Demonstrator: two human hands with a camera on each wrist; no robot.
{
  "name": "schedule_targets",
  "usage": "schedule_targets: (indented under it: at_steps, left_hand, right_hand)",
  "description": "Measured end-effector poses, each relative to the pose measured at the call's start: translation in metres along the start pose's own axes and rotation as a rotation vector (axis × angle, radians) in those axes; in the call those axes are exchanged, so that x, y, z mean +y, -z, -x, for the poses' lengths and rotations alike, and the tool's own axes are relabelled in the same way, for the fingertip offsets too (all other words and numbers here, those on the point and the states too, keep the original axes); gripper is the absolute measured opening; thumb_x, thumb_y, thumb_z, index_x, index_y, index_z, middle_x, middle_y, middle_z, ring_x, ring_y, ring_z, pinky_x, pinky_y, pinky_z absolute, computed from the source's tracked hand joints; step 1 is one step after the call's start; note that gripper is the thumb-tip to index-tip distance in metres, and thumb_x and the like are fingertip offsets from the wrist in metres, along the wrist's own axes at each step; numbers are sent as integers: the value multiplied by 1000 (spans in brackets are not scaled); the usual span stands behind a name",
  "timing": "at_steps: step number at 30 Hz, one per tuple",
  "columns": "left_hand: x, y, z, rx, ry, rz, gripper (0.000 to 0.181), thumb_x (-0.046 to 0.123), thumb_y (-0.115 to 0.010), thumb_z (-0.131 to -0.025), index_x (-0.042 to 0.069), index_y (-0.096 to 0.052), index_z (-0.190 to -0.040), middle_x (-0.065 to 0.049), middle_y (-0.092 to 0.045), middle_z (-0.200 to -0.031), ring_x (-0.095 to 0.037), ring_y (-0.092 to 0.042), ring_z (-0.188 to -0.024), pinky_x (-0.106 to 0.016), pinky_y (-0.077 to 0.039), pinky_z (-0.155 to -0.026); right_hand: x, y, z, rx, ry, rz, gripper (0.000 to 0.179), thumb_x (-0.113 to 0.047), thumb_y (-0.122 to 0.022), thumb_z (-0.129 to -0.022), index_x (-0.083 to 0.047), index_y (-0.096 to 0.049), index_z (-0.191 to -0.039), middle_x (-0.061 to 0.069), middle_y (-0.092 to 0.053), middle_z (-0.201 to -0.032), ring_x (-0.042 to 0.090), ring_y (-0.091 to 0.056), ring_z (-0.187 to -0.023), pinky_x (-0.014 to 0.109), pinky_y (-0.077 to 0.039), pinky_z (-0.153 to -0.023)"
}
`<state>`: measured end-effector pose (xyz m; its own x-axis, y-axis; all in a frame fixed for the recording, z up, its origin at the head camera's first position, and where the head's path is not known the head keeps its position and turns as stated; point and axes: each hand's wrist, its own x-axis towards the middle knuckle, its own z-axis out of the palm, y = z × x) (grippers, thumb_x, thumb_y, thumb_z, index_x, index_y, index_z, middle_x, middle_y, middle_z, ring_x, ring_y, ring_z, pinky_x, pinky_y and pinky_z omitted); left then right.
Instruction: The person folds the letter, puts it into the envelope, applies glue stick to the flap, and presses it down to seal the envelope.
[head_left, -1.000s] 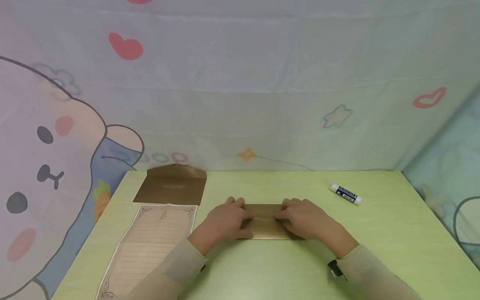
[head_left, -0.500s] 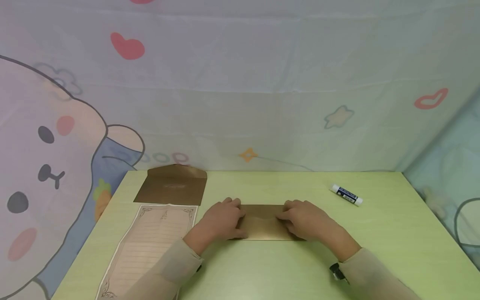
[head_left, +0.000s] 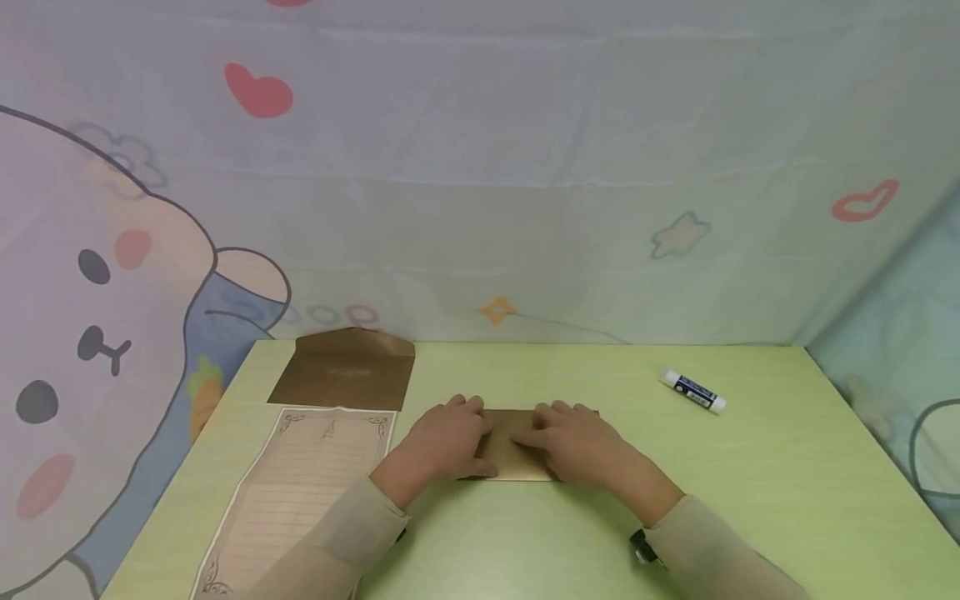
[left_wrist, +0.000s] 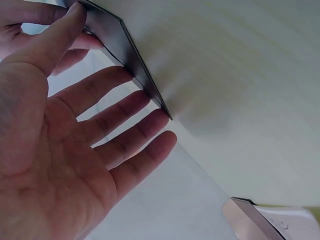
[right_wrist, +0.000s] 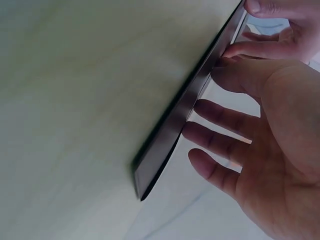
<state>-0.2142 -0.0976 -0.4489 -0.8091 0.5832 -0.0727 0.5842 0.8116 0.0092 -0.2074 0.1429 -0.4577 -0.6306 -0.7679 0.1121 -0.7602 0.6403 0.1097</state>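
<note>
Gold-brown envelope [head_left: 510, 457] is lying flat around the middle of the surface [head_left: 735, 467], well apart from its left and right edges. Left hand [head_left: 446, 442] is resting at the envelope's left end, fingers spreading, fingertips and thumb touching it. Right hand [head_left: 581, 442] is pressing nearer its right end; the fingers showing in the right wrist view are spreading slightly, thumb touching the paper. A darker envelope [head_left: 345, 375] is lying by the surface's far left corner. Lined sheet [head_left: 300, 475] is running along the left edge; white tube [head_left: 693, 391] is lying towards the far right corner.
</note>
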Motion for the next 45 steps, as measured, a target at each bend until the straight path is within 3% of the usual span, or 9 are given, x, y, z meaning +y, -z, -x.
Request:
schedule_targets:
  at_steps: [8, 13, 18, 27, 31, 37, 41, 45]
  left_hand:
    - [1, 2, 0, -6, 23, 11, 47, 58, -84, -87, 16, -81, -107, 3, -53, -98, -19, -52, -90, -36, -54, -72]
    - [3, 5, 2, 2, 26, 5, 43, 57, -85, -86, 16, -79, -97, 3, -52, -94, -19, -52, -87, -35, -53, -70]
    - [4, 6, 3, 7, 17, 9, 42, 56, -86, -86, 16, -75, -92, 3, -53, -95, -19, -52, -86, -34, -52, -69]
    - [5, 6, 5, 3, 17, -3, 46, 57, -85, -86, 14, -77, -102, 1, -58, -103, -21, -55, -92, -34, -54, -72]
    - [5, 5, 5, -5, 18, -8, 52, 57, -84, -87, 13, -78, -114, 0, -59, -107, -22, -56, -95, -35, -55, -75]
    - [13, -2, -3, 6, 0, -9, 55, 55, -75, -94, 28, -68, -142, -7, -57, -116, -26, -51, -95, -38, -51, -75]
    - [21, -6, -8, -10, 23, -29, 54, 59, -70, -96, 37, -64, -145, -9, -55, -124, -30, -50, -96, -43, -49, -78]
    - [24, -4, -7, -37, 26, -25, 56, 61, -70, -96, 42, -62, -147, -11, -53, -129, -32, -50, -100, -45, -49, -79]
  right_hand:
    - [-5, -1, -17, -47, -28, -52, 56, -14, -68, -101, -37, -60, -151, -1, -47, -91, 16, -40, -75, 29, -38, -62]
    - [-2, 2, -14, -88, -42, -64, 48, -15, -65, -104, -35, -64, -148, -1, -51, -95, 16, -43, -78, 30, -39, -62]
    - [9, 2, 0, -112, -82, -79, 41, -15, -63, -105, -33, -70, -141, -1, -55, -101, 15, -46, -83, 29, -40, -65]
    - [29, 5, 33, -112, -158, -146, 45, -5, -63, -101, -27, -74, -138, 1, -61, -109, 17, -54, -91, 30, -41, -67]
    - [34, 5, 40, -111, -173, -174, 46, -3, -65, -99, -25, -74, -138, 3, -63, -113, 19, -56, -96, 31, -42, -68]
    - [34, 5, 41, -87, -167, -189, 46, -3, -67, -98, -23, -73, -139, 3, -63, -114, 18, -56, -95, 31, -42, -70]
    - [32, 5, 40, -84, -167, -184, 44, -8, -70, -97, -22, -72, -139, 2, -62, -113, 17, -55, -92, 32, -43, -70]
    - [31, 5, 42, -98, -165, -196, 44, -24, -74, -98, -20, -70, -141, 5, -63, -118, 20, -56, -97, 35, -45, -72]
